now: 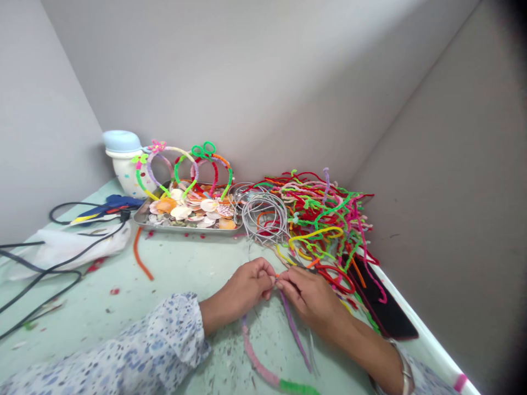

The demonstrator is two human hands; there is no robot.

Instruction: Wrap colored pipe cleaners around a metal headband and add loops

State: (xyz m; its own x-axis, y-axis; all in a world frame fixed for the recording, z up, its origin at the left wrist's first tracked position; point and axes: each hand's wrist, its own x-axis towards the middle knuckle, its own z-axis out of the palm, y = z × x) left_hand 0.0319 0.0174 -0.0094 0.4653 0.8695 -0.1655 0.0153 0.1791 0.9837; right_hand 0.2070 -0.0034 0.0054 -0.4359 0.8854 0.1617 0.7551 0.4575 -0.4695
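My left hand (pixel 252 282) and my right hand (pixel 312 293) meet fingertip to fingertip over the table, both closed in a pinch. A small bit of orange pipe cleaner shows between them. From under my left hand curves a wire band wrapped in pipe cleaner (pixel 260 359), lilac, then pink, then green. Below my right fingers hangs a purple pipe cleaner (pixel 294 331), with a thin grey wire end (pixel 312 351) beside it. Just behind my right hand lie red-handled scissors (pixel 335 272). My fingers hide exactly how the pinched pieces join.
A metal tray (pixel 189 229) of seashells holds several pipe-cleaner headbands (pixel 171 151). Beside it are a grey wire coil (pixel 265 216) and a heap of coloured pipe cleaners (pixel 325 206). A phone (pixel 387 302) lies right; a jar (pixel 129 167), blue glue gun (pixel 109 206) and black cables (pixel 61 269) are left.
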